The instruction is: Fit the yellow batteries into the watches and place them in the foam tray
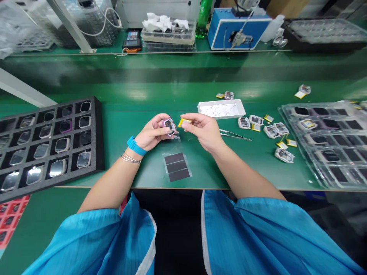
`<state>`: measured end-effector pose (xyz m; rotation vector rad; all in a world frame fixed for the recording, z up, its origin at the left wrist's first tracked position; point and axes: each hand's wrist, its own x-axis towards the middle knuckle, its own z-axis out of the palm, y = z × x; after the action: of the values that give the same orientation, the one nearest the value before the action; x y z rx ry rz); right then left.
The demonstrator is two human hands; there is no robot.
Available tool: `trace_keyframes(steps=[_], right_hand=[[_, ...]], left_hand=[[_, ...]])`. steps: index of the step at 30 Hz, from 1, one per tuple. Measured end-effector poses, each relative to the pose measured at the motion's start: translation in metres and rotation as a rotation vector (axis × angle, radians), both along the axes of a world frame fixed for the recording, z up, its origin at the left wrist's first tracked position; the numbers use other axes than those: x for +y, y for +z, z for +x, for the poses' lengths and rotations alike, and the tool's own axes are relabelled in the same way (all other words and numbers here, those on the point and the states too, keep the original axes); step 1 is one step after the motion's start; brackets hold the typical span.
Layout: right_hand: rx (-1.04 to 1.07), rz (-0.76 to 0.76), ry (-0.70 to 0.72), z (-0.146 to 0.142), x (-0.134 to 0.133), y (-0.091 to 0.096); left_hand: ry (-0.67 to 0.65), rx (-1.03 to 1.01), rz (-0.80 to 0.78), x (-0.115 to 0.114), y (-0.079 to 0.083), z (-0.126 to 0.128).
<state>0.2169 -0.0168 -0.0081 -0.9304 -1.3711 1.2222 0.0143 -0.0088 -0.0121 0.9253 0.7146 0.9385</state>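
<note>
Between the thumb and fingers of my left hand (153, 133) is a purple smartwatch case (169, 126), its inside parts facing up. Close to its right, my right hand (204, 130) pinches a small yellow-edged battery (184, 122). Any wire joining the two is too small to make out. Below my hands lies a clear sheet with black adhesive strips (177, 167). A pair of tweezers (235, 135) rests to the right of my right hand, in front of a white tray (222, 116) holding tiny bits.
At left stands a black foam tray (99, 152) of watches. Several opened white watch cases (283, 154) with batteries lie at right, beside stacked clear plastic trays (304, 164). Behind, a shelf carries a blue box (237, 30) and a green bottle (203, 19).
</note>
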Motion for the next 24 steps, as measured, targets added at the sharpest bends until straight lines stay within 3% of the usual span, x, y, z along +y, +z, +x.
trace_keyframes(steps=[5, 10, 20, 24], right_hand=[[-0.270, 0.374, -0.165, -0.006, -0.011, 0.001], [-0.436, 0.530, -0.164, -0.006, -0.011, -0.001], [-0.452, 0.432, -0.110, -0.009, -0.006, -0.009], [-0.408, 0.356, -0.070, -0.015, 0.005, -0.015]], left_hand=[[-0.110, 0.017, -0.063, -0.004, -0.003, 0.005], [-0.196, -0.007, -0.136, -0.006, 0.000, 0.008], [-0.093, 0.064, -0.200, -0.007, -0.003, 0.017], [0.020, 0.146, -0.215, -0.004, 0.001, 0.018]])
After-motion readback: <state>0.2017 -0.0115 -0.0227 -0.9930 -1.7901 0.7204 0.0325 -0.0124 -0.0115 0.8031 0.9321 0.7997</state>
